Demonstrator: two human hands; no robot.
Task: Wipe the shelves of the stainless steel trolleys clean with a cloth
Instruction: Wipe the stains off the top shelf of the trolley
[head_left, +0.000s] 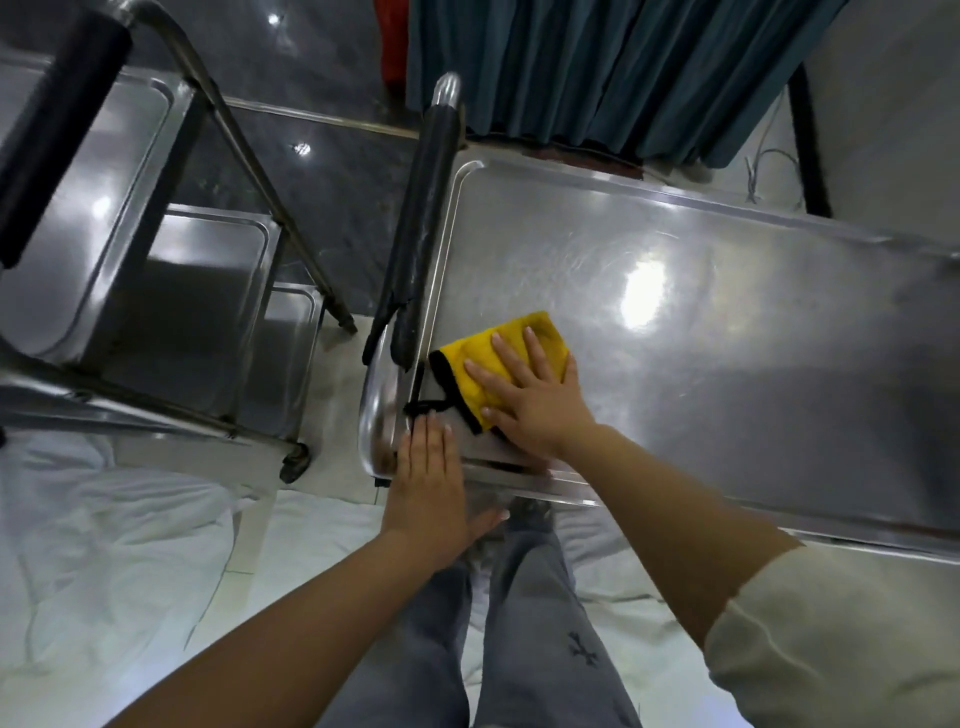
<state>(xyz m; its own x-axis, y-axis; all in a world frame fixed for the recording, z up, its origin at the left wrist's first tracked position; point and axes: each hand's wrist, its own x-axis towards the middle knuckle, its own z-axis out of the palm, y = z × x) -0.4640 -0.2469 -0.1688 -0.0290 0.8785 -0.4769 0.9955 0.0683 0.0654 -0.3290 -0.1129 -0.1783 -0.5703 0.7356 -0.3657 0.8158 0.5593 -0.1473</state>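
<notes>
The yellow cloth (501, 364), edged in black, lies flat on the top shelf (727, 332) of the nearer stainless steel trolley, close to the shelf's left end and just beside its raised rim. The right hand (530, 397) presses down on the cloth with straight, spread fingers, the palm covering its near part. The left hand (428, 478) rests flat, fingers straight and together, on the near left corner of the same shelf, its thumb reaching under the edge; its fingertips end just short of the cloth's black trim. Neither hand grips anything.

A black padded handle (421, 228) runs along the left end of this trolley, its covering torn near the lower end. The shelf's steel shows fine swirl marks and a bright reflection of a ceiling light. No brand, label or writing can be read on the cloth or the trolley.

To the left stands a second trolley (93, 218) with several tiered steel shelves and its own black handle. Below the arms are grey jeans (540, 623) with a small dark cross mark on one leg, and white bedding (104, 545). A teal curtain (597, 67) hangs behind the nearer trolley.
</notes>
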